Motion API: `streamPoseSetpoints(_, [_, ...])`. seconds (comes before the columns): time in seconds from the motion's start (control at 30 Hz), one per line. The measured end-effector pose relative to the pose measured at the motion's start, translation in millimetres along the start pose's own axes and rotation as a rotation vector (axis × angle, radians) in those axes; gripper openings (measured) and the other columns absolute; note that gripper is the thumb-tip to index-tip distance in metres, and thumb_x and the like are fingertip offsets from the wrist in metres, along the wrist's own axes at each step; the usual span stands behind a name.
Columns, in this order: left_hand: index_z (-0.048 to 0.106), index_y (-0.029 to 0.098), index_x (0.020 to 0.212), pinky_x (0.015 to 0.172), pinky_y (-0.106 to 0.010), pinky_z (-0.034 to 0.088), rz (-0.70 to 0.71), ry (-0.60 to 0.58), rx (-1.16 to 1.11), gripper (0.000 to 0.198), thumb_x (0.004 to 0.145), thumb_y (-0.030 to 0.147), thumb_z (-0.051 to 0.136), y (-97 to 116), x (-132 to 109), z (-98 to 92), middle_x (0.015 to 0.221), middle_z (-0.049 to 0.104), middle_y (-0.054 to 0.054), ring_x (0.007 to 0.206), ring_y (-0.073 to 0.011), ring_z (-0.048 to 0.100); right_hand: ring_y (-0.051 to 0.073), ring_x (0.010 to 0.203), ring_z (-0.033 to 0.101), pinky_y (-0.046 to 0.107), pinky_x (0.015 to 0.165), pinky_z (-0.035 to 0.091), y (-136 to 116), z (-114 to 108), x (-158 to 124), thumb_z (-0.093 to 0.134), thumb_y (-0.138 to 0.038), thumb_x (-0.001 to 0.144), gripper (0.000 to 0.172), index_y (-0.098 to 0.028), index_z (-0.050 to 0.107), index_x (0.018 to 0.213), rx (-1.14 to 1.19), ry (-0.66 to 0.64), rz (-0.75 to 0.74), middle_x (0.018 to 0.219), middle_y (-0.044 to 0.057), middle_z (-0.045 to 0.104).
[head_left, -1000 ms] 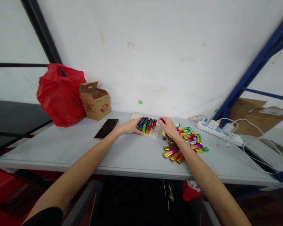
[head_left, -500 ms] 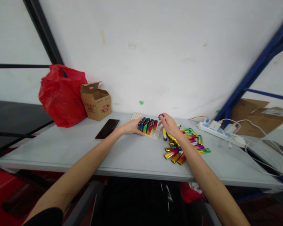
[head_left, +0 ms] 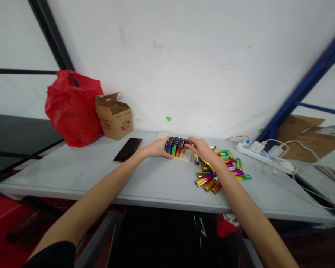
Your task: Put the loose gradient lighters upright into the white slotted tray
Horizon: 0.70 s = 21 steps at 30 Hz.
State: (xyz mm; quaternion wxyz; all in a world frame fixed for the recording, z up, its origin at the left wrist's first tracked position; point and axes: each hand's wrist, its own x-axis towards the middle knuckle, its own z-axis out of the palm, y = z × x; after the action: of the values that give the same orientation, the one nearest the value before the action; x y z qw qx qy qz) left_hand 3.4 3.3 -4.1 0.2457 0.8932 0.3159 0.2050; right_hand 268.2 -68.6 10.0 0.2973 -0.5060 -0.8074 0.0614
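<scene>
Lighters point(head_left: 174, 149) in shiny blue, green and red stand upright in rows in a white tray point(head_left: 185, 156) with pockets. My left hand point(head_left: 158, 147) is wrapped round the left side of this tray, thumb at the front and fingers behind. Over the tray's right part, my right hand point(head_left: 197, 146) pinches a dark reddish lighter point(head_left: 186, 145) at the end of the rows. Its lower end is partly hidden, so whether it sits in a pocket I cannot tell. Beside and under my right forearm lies a loose pile of metallic lighters point(head_left: 208, 180) in gold, purple, red and green.
Another white pocketed tray point(head_left: 163, 134) lies behind my left hand. A phone point(head_left: 127, 149), an open cardboard box point(head_left: 115, 121) and a red plastic bag point(head_left: 72, 111) are on the left. To the right are a power strip point(head_left: 264, 157) with cables and brown cardboard point(head_left: 301, 137).
My right hand has moved left from beside the tray to the end of the lighter rows, bringing a lighter down there. My left hand keeps its place on the tray. The view has shifted slightly.
</scene>
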Motion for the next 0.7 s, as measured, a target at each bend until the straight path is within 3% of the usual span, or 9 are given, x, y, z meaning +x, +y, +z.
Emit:
streamPoseSetpoints(0.23, [0.058, 0.019, 0.124, 0.093, -0.039, 0.052, -0.002, -0.021, 0.008, 0.079, 0.063, 0.058, 0.088, 0.2, 0.0, -0.4, 0.121, 0.071, -0.011, 0.11, -0.0325, 0.066, 0.017, 0.063, 0.065, 0.026, 0.066, 0.044, 7.4, -3.4, -1.2, 0.059, -0.041, 0.101, 0.028, -0.019, 0.075, 0.108, 0.032, -0.12, -0.033, 0.077, 0.003, 0.076])
streamPoseSetpoints(0.37, [0.058, 0.019, 0.124, 0.092, -0.039, 0.052, -0.007, -0.022, 0.018, 0.078, 0.063, 0.059, 0.088, 0.0, 0.3, -0.3, 0.118, 0.072, -0.01, 0.109, -0.0326, 0.066, 0.021, 0.075, 0.071, 0.028, 0.069, 0.046, 7.4, 1.5, 1.6, 0.064, -0.047, 0.1, 0.029, -0.021, 0.077, 0.101, -0.059, -0.041, 0.05, 0.083, 0.007, 0.08])
streamPoseSetpoints(0.47, [0.058, 0.019, 0.125, 0.092, -0.039, 0.052, -0.002, -0.019, 0.014, 0.079, 0.063, 0.059, 0.088, 0.5, 0.3, -0.3, 0.117, 0.072, -0.009, 0.109, -0.0324, 0.066, 0.024, 0.076, 0.073, 0.029, 0.068, 0.045, 6.4, 9.2, 4.7, 0.069, -0.055, 0.095, 0.034, -0.022, 0.075, 0.087, -0.146, -0.001, 0.168, 0.077, 0.008, 0.079])
streamPoseSetpoints(0.57, [0.057, 0.018, 0.125, 0.091, -0.039, 0.052, -0.008, -0.02, 0.019, 0.082, 0.062, 0.059, 0.089, 2.7, -0.2, -0.9, 0.12, 0.071, -0.011, 0.108, -0.0329, 0.067, 0.022, 0.068, 0.07, 0.029, 0.063, 0.043, 8.7, 13.4, 5.1, 0.069, -0.061, 0.093, 0.045, -0.022, 0.071, 0.071, -0.184, -0.055, 0.205, 0.067, 0.008, 0.075])
streamPoseSetpoints(0.7, [0.056, 0.017, 0.124, 0.089, -0.039, 0.052, -0.023, -0.015, 0.039, 0.081, 0.062, 0.059, 0.088, 5.0, -0.6, -2.2, 0.121, 0.071, -0.012, 0.108, -0.0333, 0.067, 0.02, 0.066, 0.068, 0.028, 0.063, 0.042, 16.1, 7.8, 1.4, 0.059, -0.062, 0.099, 0.049, -0.021, 0.074, 0.077, -0.165, -0.105, 0.151, 0.068, 0.007, 0.075])
